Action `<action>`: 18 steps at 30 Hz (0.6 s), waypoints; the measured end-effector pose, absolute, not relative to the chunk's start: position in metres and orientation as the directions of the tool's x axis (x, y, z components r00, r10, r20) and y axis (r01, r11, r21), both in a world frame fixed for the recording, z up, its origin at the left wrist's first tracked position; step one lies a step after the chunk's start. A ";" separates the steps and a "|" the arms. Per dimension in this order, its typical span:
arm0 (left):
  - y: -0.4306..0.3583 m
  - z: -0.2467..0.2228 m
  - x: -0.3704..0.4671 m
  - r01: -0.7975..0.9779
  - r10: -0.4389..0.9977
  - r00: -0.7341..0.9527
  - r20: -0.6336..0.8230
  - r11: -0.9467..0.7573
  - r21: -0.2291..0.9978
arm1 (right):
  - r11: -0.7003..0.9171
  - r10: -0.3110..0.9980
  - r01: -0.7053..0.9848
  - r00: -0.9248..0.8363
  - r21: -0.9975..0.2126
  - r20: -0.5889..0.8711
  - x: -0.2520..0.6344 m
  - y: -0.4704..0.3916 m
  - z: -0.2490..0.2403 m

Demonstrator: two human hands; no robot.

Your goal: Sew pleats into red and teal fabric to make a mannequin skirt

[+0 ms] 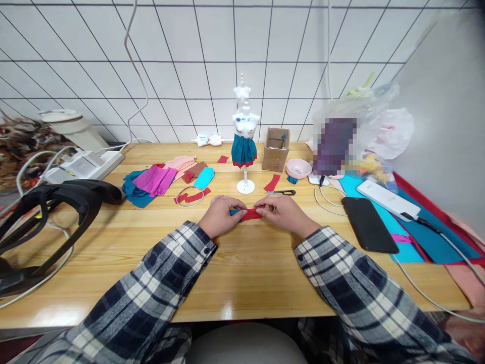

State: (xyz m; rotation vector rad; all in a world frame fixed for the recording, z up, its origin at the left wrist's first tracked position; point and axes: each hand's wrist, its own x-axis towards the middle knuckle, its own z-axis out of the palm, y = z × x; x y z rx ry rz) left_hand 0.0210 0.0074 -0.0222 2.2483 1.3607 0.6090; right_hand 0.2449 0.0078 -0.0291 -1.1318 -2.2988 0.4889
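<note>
Between my hands, low over the wooden table (250,273), is a small folded strip of red fabric (251,214) with a bit of blue fabric (235,215) at its left end. My left hand (223,215) pinches the left part between thumb and fingers. My right hand (284,213) has its thumb and fingertips closed on the right end. Just beyond the hands stands a small white dress form (245,121) in a teal skirt (244,150) with a red hem. Small black-handled scissors (285,192) lie behind my right hand.
Left of centre lie fabric scraps (153,182) and a metal hoop (190,196). Behind are a cardboard box (276,150) and a pink bowl (298,169). A black phone (369,225), a white power bank (388,198) and cables lie right. A black headset (71,207) sits left.
</note>
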 end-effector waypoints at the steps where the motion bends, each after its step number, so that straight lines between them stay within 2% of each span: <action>1: 0.008 -0.021 0.021 0.693 0.899 0.417 0.133 -0.409 0.593 | 0.570 0.816 0.609 -0.498 -0.551 0.294 0.245 0.008 -0.030; 6: 0.009 -0.020 0.019 0.672 0.886 0.458 0.068 -0.396 0.626 | 0.457 0.869 0.562 -0.446 -0.689 0.213 0.246 0.011 -0.036; 9: 0.011 -0.022 0.017 0.683 0.871 0.485 0.073 -0.430 0.590 | 0.355 0.894 0.543 -0.435 -0.761 0.107 0.246 0.013 -0.038; 12: 0.011 -0.025 0.017 0.729 0.875 0.473 0.103 -0.454 0.512 | 0.336 0.890 0.591 -0.455 -0.733 0.041 0.246 0.013 -0.039; 18: 0.010 -0.027 0.018 0.766 0.883 0.464 0.068 -0.438 0.470 | 0.448 0.876 0.656 -0.458 -0.607 0.152 0.242 0.010 -0.038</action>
